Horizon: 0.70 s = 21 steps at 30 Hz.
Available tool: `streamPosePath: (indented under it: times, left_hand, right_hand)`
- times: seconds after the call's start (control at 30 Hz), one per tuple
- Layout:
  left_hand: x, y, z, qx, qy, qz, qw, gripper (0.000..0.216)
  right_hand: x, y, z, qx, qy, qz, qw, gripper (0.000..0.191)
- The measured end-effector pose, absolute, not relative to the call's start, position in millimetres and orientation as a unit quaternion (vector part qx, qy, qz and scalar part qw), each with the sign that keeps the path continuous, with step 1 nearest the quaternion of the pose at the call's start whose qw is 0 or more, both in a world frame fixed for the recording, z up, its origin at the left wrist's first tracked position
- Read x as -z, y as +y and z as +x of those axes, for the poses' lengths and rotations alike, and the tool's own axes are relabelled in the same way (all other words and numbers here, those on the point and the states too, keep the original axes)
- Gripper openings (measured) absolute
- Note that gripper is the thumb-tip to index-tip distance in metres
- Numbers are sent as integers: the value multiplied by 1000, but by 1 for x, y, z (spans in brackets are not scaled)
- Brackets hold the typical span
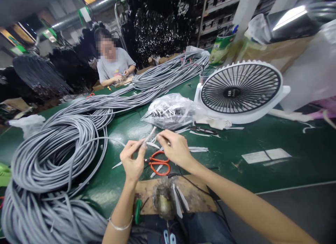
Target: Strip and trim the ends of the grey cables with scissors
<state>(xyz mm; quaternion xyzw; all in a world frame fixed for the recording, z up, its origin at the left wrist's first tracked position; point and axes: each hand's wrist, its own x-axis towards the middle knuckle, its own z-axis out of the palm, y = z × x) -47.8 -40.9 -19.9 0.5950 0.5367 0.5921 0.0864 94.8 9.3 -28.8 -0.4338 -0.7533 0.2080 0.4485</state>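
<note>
My left hand [133,156] pinches a grey cable [114,139] close to its end, between thumb and fingers. The pale tip of the cable sticks out past the fingertips toward the upper right. Just right of that tip is my right hand [174,146], its thumb and fingers pressed together. Whatever those fingers may hold is too small to make out. Orange-handled scissors [159,163] lie on the table between and below both hands. Thin white strips [198,149] are scattered around them. The cable runs back to a large coil [49,156] on the left.
A white fan [240,92] stands right of a clear plastic bag [170,111] of small parts. A black-handled tool [203,130] lies before it. Nearest me is a wooden board [189,195] with a metal device [165,202]. Another person [115,62] sits across the green table [223,181].
</note>
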Motion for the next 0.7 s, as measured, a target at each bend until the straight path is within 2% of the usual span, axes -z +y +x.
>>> streamPosePath:
  times: [0.17,0.37,0.57,0.7]
  left_hand:
    - [21,-41,-47,-571,546,608,74,14]
    - [19,-41,-44,-554,529,641,34,14]
    - [18,-41,-44,-550,514,658,-1,16]
    - [20,-41,-44,-539,515,666,-19,16]
  right_hand:
    - [24,-1,94,-61,-780,-341,521,25]
    - [21,-2,97,67,-786,-319,524,22]
    - [17,-3,101,128,-787,-314,515,17]
    - [20,-2,102,126,-792,-305,515,18]
